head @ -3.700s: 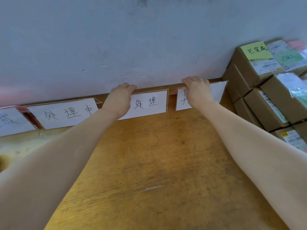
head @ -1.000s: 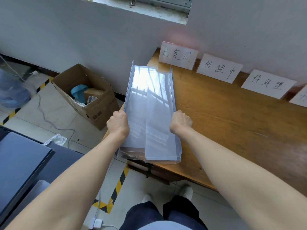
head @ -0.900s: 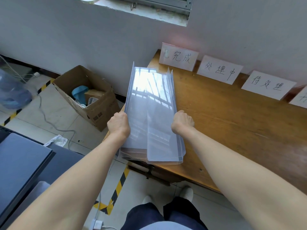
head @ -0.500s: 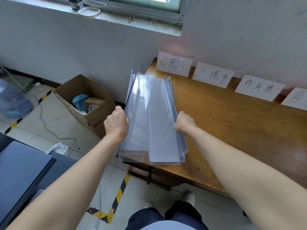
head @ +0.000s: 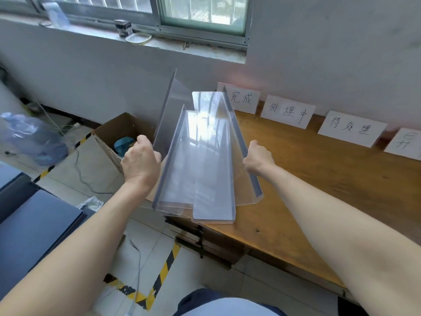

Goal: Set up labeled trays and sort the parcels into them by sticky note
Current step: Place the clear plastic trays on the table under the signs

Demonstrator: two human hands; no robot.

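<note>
A stack of clear plastic trays [head: 200, 160] hangs in the air over the left end of the wooden table [head: 319, 179]. My left hand [head: 140, 161] grips the stack's left wall and my right hand [head: 258, 159] grips its right wall. The trays are fanned apart, and the leftmost one [head: 167, 115] tilts up and away from the others. Several white label cards [head: 288, 111] with handwritten characters lean against the wall along the table's back edge. No parcels are in view.
An open cardboard box [head: 118, 135] with a blue object stands on the floor left of the table. A large water bottle [head: 29, 137] lies further left. A dark grey surface [head: 29, 220] sits at the lower left. Black-and-yellow tape [head: 164, 272] marks the floor.
My hands left the label cards and now hold the tray stack. Over the last second the stack rose and the trays spread apart, the left one tilting outward.
</note>
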